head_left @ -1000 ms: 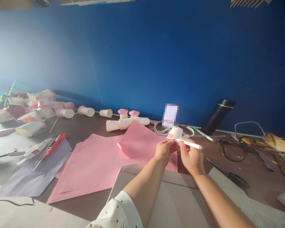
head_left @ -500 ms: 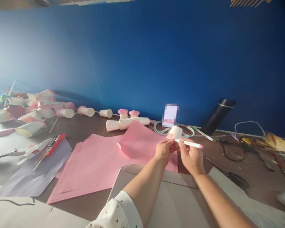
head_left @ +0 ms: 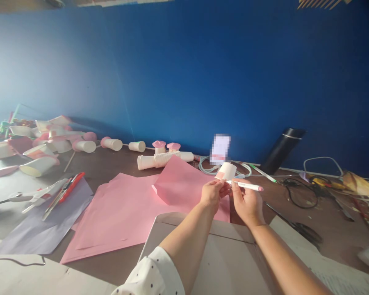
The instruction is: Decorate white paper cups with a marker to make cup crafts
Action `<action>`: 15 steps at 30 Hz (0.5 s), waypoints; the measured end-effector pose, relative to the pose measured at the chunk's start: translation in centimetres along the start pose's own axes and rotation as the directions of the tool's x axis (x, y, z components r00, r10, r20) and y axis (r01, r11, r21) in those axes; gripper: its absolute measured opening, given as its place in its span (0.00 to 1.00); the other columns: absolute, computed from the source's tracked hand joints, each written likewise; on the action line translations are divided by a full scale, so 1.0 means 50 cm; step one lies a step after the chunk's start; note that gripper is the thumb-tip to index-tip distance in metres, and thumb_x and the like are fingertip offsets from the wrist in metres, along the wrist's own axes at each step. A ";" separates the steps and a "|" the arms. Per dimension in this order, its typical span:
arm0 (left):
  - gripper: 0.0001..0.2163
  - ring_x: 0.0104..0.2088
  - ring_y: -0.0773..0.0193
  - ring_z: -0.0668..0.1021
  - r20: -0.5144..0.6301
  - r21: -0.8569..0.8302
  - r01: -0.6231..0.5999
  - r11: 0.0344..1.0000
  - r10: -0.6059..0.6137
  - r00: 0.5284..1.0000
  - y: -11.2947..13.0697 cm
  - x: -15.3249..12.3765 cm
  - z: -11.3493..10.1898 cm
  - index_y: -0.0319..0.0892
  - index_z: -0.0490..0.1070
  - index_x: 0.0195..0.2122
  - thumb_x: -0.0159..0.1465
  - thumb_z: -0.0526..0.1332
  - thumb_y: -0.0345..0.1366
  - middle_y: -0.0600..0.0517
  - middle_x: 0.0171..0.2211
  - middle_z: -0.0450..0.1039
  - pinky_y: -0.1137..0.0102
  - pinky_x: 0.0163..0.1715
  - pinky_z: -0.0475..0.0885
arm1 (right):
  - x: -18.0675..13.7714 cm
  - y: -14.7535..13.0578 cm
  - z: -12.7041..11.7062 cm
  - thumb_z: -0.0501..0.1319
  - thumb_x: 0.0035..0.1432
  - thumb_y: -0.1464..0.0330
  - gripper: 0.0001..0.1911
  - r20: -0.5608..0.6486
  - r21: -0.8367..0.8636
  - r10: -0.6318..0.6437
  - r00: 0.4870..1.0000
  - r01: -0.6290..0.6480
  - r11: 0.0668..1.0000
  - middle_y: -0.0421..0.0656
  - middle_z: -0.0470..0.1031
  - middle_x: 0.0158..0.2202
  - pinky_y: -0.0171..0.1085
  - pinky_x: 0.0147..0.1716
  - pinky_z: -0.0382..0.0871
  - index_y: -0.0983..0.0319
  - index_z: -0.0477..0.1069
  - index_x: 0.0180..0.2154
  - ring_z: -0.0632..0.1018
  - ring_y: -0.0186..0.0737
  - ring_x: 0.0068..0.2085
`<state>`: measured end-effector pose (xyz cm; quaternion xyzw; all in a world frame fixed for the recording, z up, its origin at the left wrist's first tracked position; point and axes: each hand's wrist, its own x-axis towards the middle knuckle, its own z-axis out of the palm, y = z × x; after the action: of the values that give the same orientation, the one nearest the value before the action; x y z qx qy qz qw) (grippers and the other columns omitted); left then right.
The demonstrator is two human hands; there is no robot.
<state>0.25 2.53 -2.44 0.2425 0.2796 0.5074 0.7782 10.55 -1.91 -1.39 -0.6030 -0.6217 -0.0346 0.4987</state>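
Note:
In my left hand (head_left: 213, 194) is a small white paper cup (head_left: 228, 170), upside down and tilted, with a patch of pink on its side. My right hand (head_left: 249, 200) grips a white marker pen (head_left: 247, 186) with a pink end, its other end pointing left at the cup. The marker's tip is hidden by my fingers, so I cannot tell whether it touches the cup. Both hands are close together over the right edge of the pink paper sheets (head_left: 117, 221).
A stack of paper cups (head_left: 169, 159) lies behind the pink sheets. Further left are a red utility knife (head_left: 72, 187), grey paper (head_left: 49, 233) and a heap of pink-and-white cup pieces (head_left: 53, 139). A black bottle (head_left: 279, 151), cables (head_left: 298, 192) and black-handled scissors (head_left: 307, 233) are at right.
Almost nothing differs. The right hand and the marker have shifted very slightly; the cup stays in the left hand.

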 end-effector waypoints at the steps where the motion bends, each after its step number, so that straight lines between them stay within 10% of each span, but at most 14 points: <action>1: 0.12 0.29 0.65 0.76 0.000 0.000 -0.001 1.000 0.001 1.000 0.000 0.000 0.000 0.33 0.72 0.29 0.51 0.70 0.37 0.45 0.27 0.73 0.66 0.39 0.71 | 0.000 0.001 0.000 0.54 0.62 0.57 0.17 -0.003 -0.004 0.004 1.000 -0.004 1.000 0.48 0.79 0.30 0.33 0.25 0.72 0.63 0.71 0.40 0.79 0.39 0.25; 15: 0.11 0.30 0.65 0.76 0.007 -0.014 0.010 1.000 -0.010 1.000 0.004 -0.003 0.002 0.33 0.71 0.29 0.53 0.68 0.36 0.44 0.27 0.73 0.67 0.39 0.70 | 0.000 0.004 0.001 0.55 0.61 0.58 0.17 -0.045 -0.033 -0.010 0.999 0.009 0.999 0.49 0.79 0.33 0.35 0.29 0.74 0.63 0.72 0.41 0.79 0.41 0.28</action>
<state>0.13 2.44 -2.20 0.2373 0.2747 0.5046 0.7833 10.68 -1.79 -1.54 -0.6074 -0.6123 -0.0609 0.5025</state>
